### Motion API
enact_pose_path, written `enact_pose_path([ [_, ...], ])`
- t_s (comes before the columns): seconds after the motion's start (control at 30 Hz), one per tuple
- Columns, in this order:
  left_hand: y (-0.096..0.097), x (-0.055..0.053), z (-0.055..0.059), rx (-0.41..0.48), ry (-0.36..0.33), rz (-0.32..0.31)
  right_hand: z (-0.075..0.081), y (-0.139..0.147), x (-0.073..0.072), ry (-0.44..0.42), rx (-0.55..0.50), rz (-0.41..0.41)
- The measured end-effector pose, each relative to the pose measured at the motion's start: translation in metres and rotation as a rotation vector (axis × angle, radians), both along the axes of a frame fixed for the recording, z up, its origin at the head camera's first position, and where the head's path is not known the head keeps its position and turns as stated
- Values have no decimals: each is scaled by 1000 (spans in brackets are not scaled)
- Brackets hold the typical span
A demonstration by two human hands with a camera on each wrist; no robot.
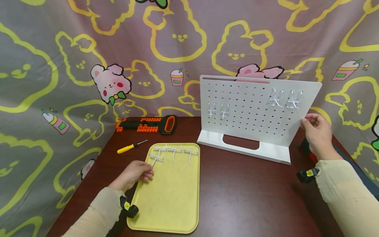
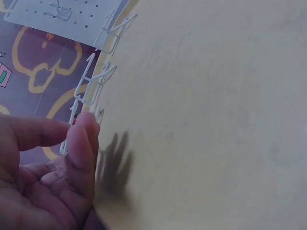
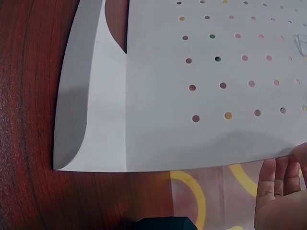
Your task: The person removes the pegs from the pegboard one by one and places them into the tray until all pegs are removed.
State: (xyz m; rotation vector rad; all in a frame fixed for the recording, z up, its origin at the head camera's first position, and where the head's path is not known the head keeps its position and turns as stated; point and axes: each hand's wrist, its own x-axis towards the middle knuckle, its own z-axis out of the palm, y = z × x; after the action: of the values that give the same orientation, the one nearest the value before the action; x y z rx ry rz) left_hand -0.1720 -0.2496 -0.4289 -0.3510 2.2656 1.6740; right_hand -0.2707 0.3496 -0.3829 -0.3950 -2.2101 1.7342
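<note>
My left hand (image 1: 137,173) is over the left edge of a yellow tray (image 1: 174,197), thumb and fingertips pinching the stem of a white wire hook (image 1: 157,158). In the left wrist view the fingers (image 2: 81,143) mostly cover that hook. More white hooks (image 1: 174,150) lie along the tray's far end. A white pegboard (image 1: 248,112) stands upright on its flat foot, with two hooks (image 1: 218,110) on its left side and two (image 1: 285,98) at upper right. My right hand (image 1: 319,135) grips the board's right edge, thumb in front, as the right wrist view also shows.
A yellow-handled screwdriver (image 1: 131,147) lies left of the tray, with a black and orange tool holder (image 1: 145,125) behind it. A dark object with a red part (image 1: 313,157) sits under the right forearm. Patterned curtains (image 1: 180,36) close off the dark wooden table (image 1: 242,197).
</note>
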Motion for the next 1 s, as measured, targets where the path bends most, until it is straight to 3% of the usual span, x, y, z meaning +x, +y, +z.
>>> enact_pose_path([
  [0.27, -1, -3, 4, -77, 33, -42, 3, 4, 0, 6, -17, 7],
  [0.5, 8, -14, 10, -85, 94, -31, -1, 1, -2, 11, 3, 2],
  [0.67, 31, -31, 24, 25, 162, -59, 0, -1, -3, 4, 36, -3],
  [1.0, 96, -63, 57, 254, 307, -150, 0, -1, 0, -1, 38, -2],
])
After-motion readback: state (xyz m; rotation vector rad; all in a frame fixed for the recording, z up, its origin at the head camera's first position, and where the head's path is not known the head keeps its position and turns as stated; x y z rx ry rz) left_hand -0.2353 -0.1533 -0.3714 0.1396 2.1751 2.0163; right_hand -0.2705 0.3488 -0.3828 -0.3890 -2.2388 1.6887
